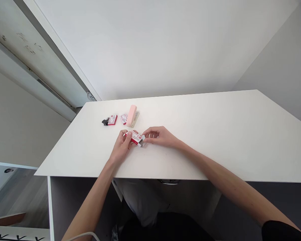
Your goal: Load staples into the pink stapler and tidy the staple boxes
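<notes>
A small red and white cardboard box (pixel 135 137) is held just above the white table, tilted, its open end facing right. My left hand (pixel 122 144) is closed around the box's left part, thumb on top. At the open end, the fingers of my right hand (pixel 160 136) pinch the raised grey-white end flap (pixel 143 140). What lies inside the box cannot be made out. Behind my hands stands a pink stapler (pixel 131 116) with a cream base. A second red and white box (pixel 123 118) lies against its left side.
Further left, another red and white box (pixel 112 119) lies beside a black binder clip (pixel 105 121). The white table (pixel 203 134) meets a white wall (pixel 165 47) at the back. Its front edge runs close to my body.
</notes>
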The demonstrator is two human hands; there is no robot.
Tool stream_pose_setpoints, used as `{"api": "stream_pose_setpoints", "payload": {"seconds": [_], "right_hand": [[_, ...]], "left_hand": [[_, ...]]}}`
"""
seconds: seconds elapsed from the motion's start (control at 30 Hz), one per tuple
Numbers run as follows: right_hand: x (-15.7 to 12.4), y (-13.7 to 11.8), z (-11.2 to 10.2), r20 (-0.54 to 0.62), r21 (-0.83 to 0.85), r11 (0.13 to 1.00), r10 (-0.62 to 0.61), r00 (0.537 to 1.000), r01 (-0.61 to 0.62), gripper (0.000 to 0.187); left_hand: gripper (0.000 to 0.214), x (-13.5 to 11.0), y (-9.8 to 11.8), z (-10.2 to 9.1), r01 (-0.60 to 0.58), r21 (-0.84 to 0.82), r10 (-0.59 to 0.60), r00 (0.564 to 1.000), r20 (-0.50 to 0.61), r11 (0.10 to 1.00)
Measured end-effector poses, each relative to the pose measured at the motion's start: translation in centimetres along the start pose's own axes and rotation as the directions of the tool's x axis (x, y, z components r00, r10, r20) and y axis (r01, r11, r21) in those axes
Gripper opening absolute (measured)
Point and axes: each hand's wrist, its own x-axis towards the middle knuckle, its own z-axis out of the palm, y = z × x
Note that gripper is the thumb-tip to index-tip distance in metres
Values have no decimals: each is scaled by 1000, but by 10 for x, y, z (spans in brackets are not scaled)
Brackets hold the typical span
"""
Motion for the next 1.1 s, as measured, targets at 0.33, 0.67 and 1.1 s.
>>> {"api": "stream_pose_setpoints", "payload": {"seconds": [0.33,0.67,1.1], "right_hand": [[-2,3,1,91,10,1000,-8,996,7,44],[-1,0,-2,81,113,992,47,996,-56,39],[-3,-4,-3,73,55,998,33,997,-37,32]], "left_hand": [[49,0,0,2,5,-32,-4,1000,1,999],[47,0,3,1,18,-119,-22,999,-34,993],[47,-1,0,3,34,-57,-34,999,6,998]]}}
